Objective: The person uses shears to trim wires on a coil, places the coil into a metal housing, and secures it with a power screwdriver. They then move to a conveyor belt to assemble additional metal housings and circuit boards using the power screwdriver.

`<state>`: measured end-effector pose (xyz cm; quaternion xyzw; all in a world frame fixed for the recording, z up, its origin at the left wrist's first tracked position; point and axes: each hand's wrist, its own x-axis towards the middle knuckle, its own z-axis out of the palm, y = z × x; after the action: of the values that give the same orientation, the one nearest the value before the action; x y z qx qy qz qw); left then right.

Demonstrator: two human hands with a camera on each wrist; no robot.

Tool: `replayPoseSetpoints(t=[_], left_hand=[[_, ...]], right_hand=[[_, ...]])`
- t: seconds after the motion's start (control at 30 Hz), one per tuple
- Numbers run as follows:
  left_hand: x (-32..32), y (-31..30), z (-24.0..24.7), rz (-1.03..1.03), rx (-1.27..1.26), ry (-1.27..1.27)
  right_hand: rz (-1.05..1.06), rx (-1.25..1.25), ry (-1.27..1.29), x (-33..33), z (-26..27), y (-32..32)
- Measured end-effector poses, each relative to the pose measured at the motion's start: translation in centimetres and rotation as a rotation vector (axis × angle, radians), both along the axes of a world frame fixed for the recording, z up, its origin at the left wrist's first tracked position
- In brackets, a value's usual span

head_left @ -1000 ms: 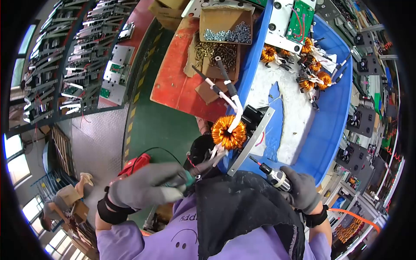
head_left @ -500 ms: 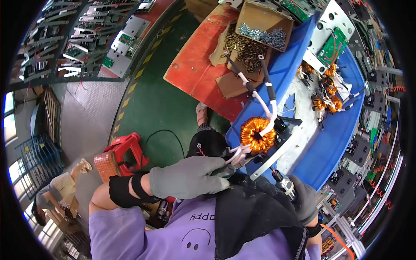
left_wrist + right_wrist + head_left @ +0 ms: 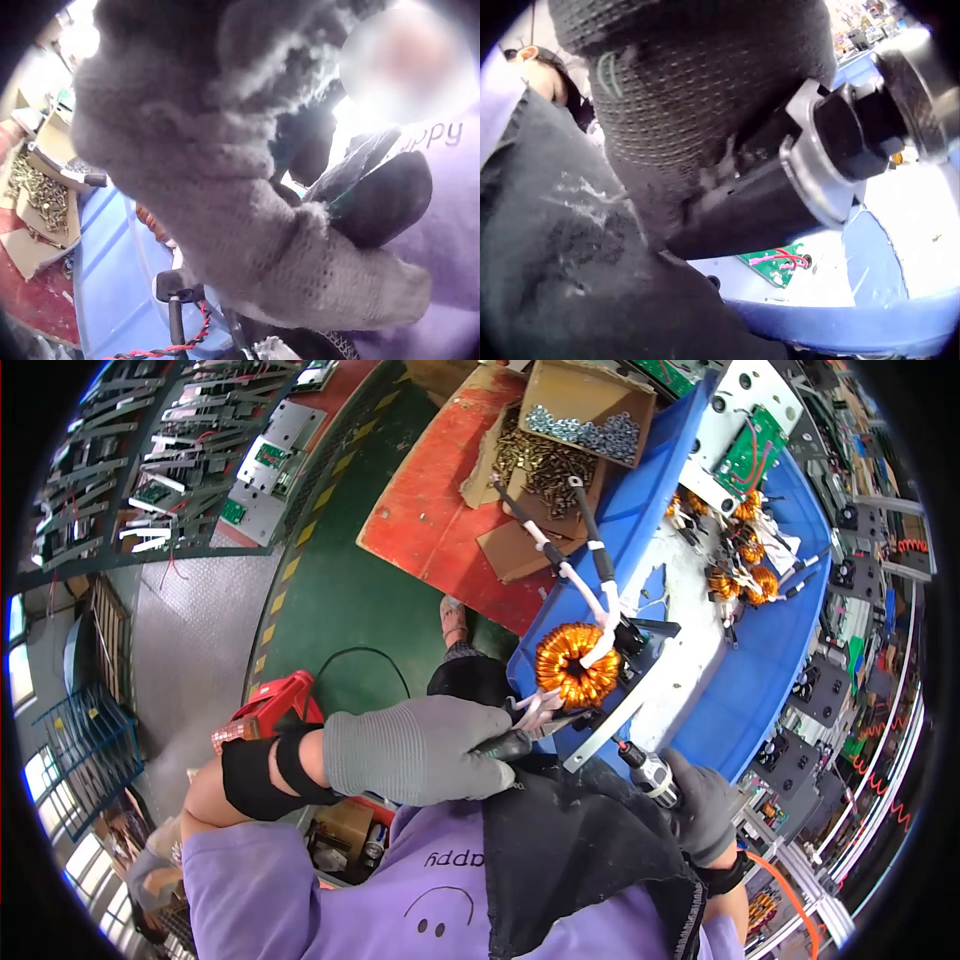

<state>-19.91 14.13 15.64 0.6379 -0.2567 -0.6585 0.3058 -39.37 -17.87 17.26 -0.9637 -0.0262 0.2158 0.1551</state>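
In the head view my gloved left hand grips a dark-handled tool, its far end close to the pale leads below a copper-wound ring coil. One rounded black handle juts past the thumb in the left wrist view. Two long white-sleeved leads with black sleeves rise from the coil, which stands beside a metal strip. My gloved right hand holds a silver-and-black power screwdriver, its bit pointing towards the strip. Its metal collar fills much of the right wrist view.
A blue bin contains several more coils and a white plate with a green circuit board. On a red board sit boxes of nuts and brass screws. A red stool stands left.
My left hand has moved right and up with the dark-handled tool, reaching the leads under the coil. The right hand still holds the screwdriver near the metal strip. The head view has shifted.
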Motion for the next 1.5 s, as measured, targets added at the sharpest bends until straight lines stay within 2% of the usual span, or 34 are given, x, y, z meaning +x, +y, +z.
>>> replayPoseSetpoints(t=[0.07, 0.1, 0.13, 0.17, 0.23, 0.27, 0.33, 0.37, 0.4, 0.47, 0.5, 0.53, 0.57, 0.6, 0.63, 0.83, 0.97, 1.27, 1.37, 1.43, 1.5], left_hand=[[0.2, -0.2, 0.0, -0.019, -0.040, -0.058], [0.7, -0.5, 0.5, -0.007, 0.015, 0.031], [1.1, -0.8, 0.9, 0.011, 0.073, 0.119], [1.4, -1.1, 1.2, 0.006, 0.072, 0.112], [1.7, -1.4, 1.7, 0.054, 0.182, 0.259], [1.8, -1.5, 1.8, 0.059, 0.187, 0.254], [1.9, -1.5, 1.9, 0.079, 0.197, 0.302], [2.0, -1.6, 2.0, 0.079, 0.203, 0.298], [2.1, -1.6, 2.1, 0.069, 0.190, 0.294], [1.8, -1.1, 1.5, 0.076, 0.178, 0.292], [1.4, -0.6, 0.7, 0.094, -0.052, 0.241], [1.2, -0.2, 0.2, 0.107, -0.164, 0.213], [1.1, 0.0, 0.0, 0.121, -0.276, 0.183], [1.8, -0.9, 0.8, 0.000, -0.151, 0.112], [2.1, -1.5, 1.2, -0.120, -0.026, 0.043], [1.9, -1.8, 0.5, -0.135, 0.065, 0.087], [2.2, -2.0, 0.7, -0.129, -0.001, 0.103], [2.9, -2.6, 1.3, -0.174, 0.032, 0.147], [2.8, -2.5, 1.4, -0.157, 0.091, 0.212], [2.1, -1.9, 1.0, -0.010, 0.013, 0.208], [2.0, -1.9, 0.7, 0.015, 0.017, 0.308]], right_hand=[[-0.161, 0.475, 0.190, -0.3, -0.5, -1.2], [-0.250, 0.631, 0.241, -0.9, -0.9, -1.6], [-0.257, 0.631, 0.231, -0.9, -0.9, -1.6], [-0.131, 0.433, 0.137, -0.5, -0.9, -1.5], [0.076, 0.016, -0.044, -0.1, -0.5, -0.6], [0.079, 0.020, -0.049, 0.0, -0.3, -0.7], [-0.057, 0.357, 0.039, 0.0, -0.4, -1.2], [-0.173, 0.535, 0.190, -0.3, -0.6, -1.5], [-0.170, 0.537, 0.186, -0.2, -0.5, -1.5], [-0.104, 0.509, 0.268, 0.7, 0.3, -1.5], [-0.001, 0.393, 0.262, 1.7, 1.1, -1.1], [0.010, 0.397, 0.265, 1.6, 1.0, -0.8], [0.025, 0.277, 0.203, 1.3, 0.7, -0.5], [0.039, 0.157, 0.140, 1.1, 0.6, -0.2], [0.036, 0.161, 0.129, 1.3, 0.8, -0.1], [0.066, 0.040, 0.030, 1.4, 1.2, 0.9], [0.079, -0.001, -0.009, 1.2, 0.9, 0.7], [0.114, -0.154, -0.073, 1.1, 0.4, 1.0], [0.118, -0.221, -0.130, 0.9, 0.6, 1.3], [0.132, -0.235, -0.133, 1.4, 0.9, 1.4], [0.165, -0.282, -0.280, 0.3, -0.7, 0.7]])
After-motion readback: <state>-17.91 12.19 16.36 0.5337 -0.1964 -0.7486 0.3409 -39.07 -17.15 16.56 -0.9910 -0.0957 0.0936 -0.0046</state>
